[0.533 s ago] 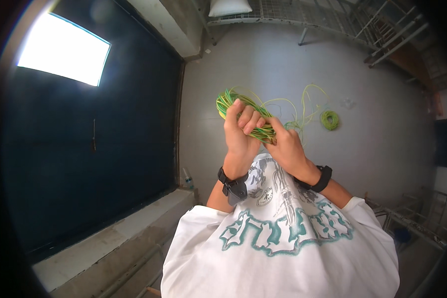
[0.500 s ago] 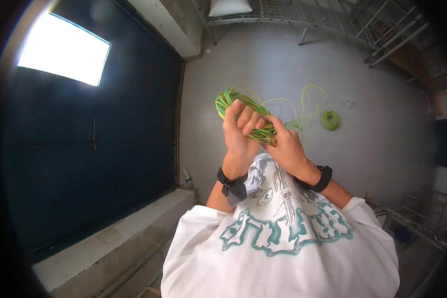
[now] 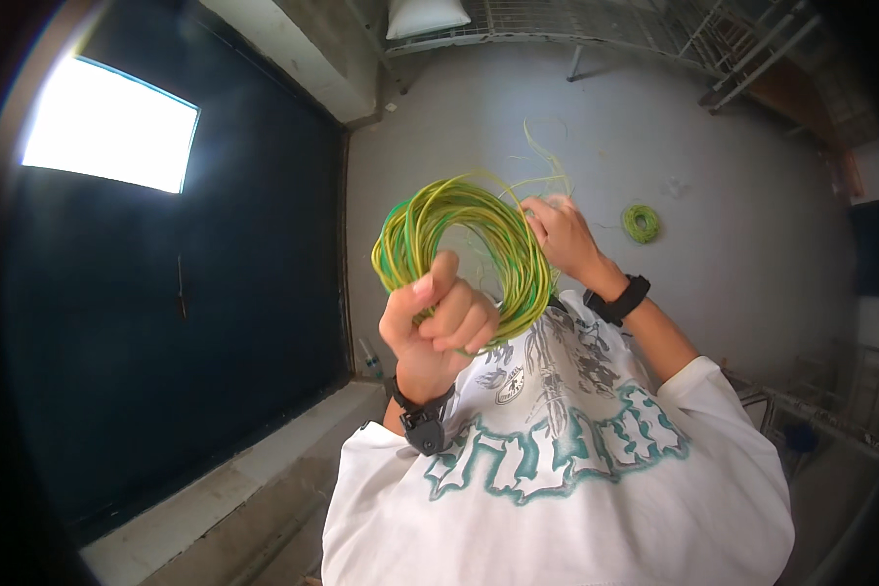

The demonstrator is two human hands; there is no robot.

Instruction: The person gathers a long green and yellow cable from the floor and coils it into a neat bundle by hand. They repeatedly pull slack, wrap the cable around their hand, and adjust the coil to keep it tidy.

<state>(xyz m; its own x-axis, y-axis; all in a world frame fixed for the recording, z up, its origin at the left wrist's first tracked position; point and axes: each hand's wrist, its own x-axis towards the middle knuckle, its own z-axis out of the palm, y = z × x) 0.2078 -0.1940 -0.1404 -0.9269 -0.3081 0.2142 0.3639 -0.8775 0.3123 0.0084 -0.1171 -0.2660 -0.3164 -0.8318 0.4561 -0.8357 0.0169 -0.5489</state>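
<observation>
Tightly wraps the left hand (image 3: 438, 324) round the near side of the green-and-yellow wire coil (image 3: 523, 269) above the floor (image 3: 742, 313), and holds the right hand (image 3: 565, 236) half curled at the coil's right edge, cannot tell whether pinching a strand

So the floor (image 3: 752, 254) is what's carrying stuff here, plain grey and pretty smooth looking. There's a small green-yellow coil (image 3: 630, 225) sitting flat on it, over to the right. Just past that lies some see-through scrap (image 3: 673, 186), too blurry to say what. Some loose wire (image 3: 560, 166) shows against the floor too, can't tell if it's touching. Metal bed (image 3: 518, 37) stands on it at the far side, mesh base, with a white pillow (image 3: 427, 17) on top.
</observation>
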